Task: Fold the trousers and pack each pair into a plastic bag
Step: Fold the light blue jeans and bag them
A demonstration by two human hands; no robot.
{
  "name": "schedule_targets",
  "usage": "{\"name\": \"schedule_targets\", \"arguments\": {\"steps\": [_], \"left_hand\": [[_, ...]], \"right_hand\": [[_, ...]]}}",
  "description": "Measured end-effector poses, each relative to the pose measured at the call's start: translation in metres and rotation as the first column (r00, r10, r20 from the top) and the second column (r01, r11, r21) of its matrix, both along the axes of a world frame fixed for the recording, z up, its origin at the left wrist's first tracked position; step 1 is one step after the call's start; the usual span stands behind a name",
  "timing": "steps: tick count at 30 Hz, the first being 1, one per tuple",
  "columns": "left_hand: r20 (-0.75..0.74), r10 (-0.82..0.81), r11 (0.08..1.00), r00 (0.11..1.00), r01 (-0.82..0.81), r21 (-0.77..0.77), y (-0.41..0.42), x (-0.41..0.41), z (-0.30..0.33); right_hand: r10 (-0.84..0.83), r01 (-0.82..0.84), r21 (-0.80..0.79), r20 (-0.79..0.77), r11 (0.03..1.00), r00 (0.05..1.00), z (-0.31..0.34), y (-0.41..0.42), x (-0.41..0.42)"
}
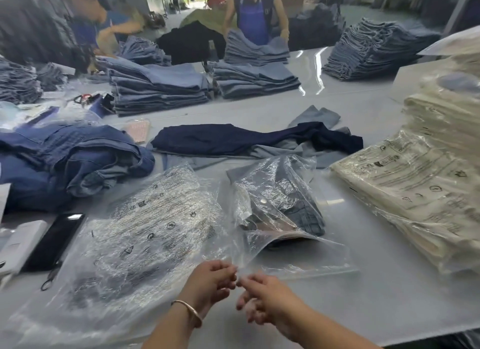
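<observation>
The folded trousers (288,203) lie inside the plastic bag (280,190) on the surface (389,309) straight ahead of me, open mouth toward me so I can close it. My left hand (211,281) and right hand (262,294) meet at the flap's edge, fingers pinching the film. Spare bags (145,234) lie just left, within reach; packed pairs (420,192) stack at my right.

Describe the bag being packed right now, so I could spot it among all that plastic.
On the grey table, look just beyond both hands. The bag there holds folded jeans; unlike the empty bags left and cream packs right, its mouth is pinched open.
</observation>
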State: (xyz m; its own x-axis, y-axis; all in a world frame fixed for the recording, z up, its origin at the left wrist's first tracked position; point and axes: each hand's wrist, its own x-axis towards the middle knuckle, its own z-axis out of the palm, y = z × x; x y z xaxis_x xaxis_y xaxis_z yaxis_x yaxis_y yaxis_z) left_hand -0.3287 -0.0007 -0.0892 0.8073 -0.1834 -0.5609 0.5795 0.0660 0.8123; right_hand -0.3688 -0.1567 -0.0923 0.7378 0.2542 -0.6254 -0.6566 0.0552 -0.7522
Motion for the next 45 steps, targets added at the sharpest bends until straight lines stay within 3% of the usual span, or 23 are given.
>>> {"name": "schedule_targets", "arguments": {"steps": [3,6,16,20,24,28,34,40,45], "left_hand": [[0.065,-0.049,0.995,0.997,0.043,0.096,-0.003,-0.001,0.0],[0.116,-0.105,0.974,0.988,0.079,0.212,0.0,-0.001,0.0],[0.136,-0.087,0.971,0.987,0.054,0.232,0.009,-0.002,-0.005],[0.163,-0.123,0.969,0.979,0.083,0.233,0.01,0.003,-0.001],[0.177,-0.124,0.974,0.976,0.086,0.208,0.02,0.014,0.004],[0.121,-0.055,0.988,0.991,0.036,0.152,0.038,0.022,0.002],[0.071,0.012,0.99,0.997,-0.021,0.138,0.072,0.023,-0.007],[0.052,-0.09,0.986,0.995,0.081,0.145,0.075,0.023,-0.009],[0.029,-0.115,0.99,0.993,0.112,0.09,0.078,0.025,-0.005]], "right_hand": [[-0.283,0.294,0.12,-0.104,0.948,0.954,-0.005,0.021,0.012],[-0.402,0.407,0.086,-0.064,0.909,0.913,-0.004,0.028,0.02],[-0.263,0.276,-0.106,0.121,0.955,0.957,0.002,0.036,0.018],[-0.39,0.41,-0.109,0.164,0.906,0.906,0.002,0.039,0.015],[-0.55,0.557,-0.049,0.109,0.829,0.828,0.004,0.024,0.018],[-0.696,0.696,-0.045,0.026,0.717,0.718,0.0,-0.01,0.015],[-0.855,0.855,-0.04,0.029,0.517,0.518,-0.001,-0.09,0.0],[-0.872,0.866,-0.138,0.025,0.481,0.488,-0.006,-0.144,-0.024],[-0.858,0.849,-0.147,-0.004,0.508,0.513,-0.012,-0.16,-0.031]]}}
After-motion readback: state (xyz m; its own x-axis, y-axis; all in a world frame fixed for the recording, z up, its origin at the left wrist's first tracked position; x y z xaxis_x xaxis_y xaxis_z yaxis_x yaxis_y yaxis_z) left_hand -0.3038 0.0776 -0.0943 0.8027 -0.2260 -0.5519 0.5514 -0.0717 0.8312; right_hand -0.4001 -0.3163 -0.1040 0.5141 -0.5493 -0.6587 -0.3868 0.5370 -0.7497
